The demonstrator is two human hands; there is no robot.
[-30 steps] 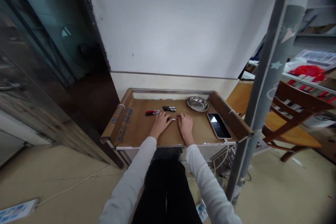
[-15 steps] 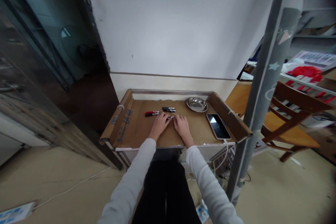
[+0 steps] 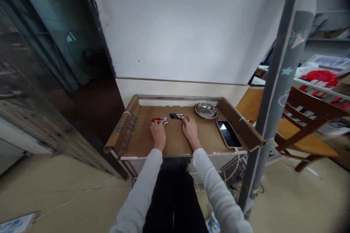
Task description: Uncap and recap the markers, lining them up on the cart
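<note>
My left hand [image 3: 158, 133] is at the left of the cardboard-lined table [image 3: 173, 142], fingers curled down on a pen [image 3: 166, 122] whose silvery end sticks out by the fingertips. Just beyond it lie red pens [image 3: 159, 119], partly covered by the fingers. My right hand [image 3: 190, 130] rests palm down on the cardboard with its fingers somewhat apart, holding nothing that I can see. Its fingertips are close to the right end of several black pens [image 3: 176, 116], which lie side by side. Whether they touch, I cannot tell.
A round metal dish [image 3: 206, 110] stands at the back right. In front of it lies a phone [image 3: 229, 133] with a white cable [image 3: 237, 160] hanging over the edge. Raised cardboard sides flank the tabletop. A grey post [image 3: 269, 91] and wooden chair [image 3: 308, 131] stand to the right.
The hands have parted from the middle. My left hand has moved left to the red pens with the pen; my right hand has shifted slightly right and its fingers have loosened.
</note>
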